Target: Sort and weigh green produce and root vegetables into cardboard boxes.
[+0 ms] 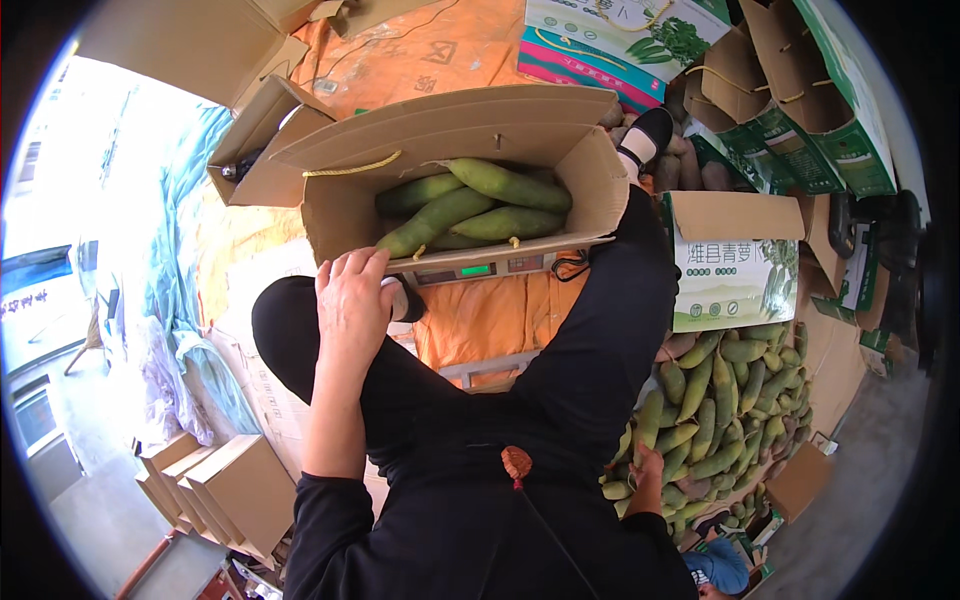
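Resting on the raised knee, the left hand (352, 300) lies spread and flat, holding nothing, just below the open cardboard box (350, 215) on the weighing scale (476, 269). The box looks partly filled: several long green radishes (475, 205) lie lengthwise inside, flaps up (room seems left on top). Farther right and low, the right hand (648, 468) reaches into the floor pile of radishes (720, 400), fingers curled among them; whether it grips one I cannot tell. Much of the pile seems left to pack.
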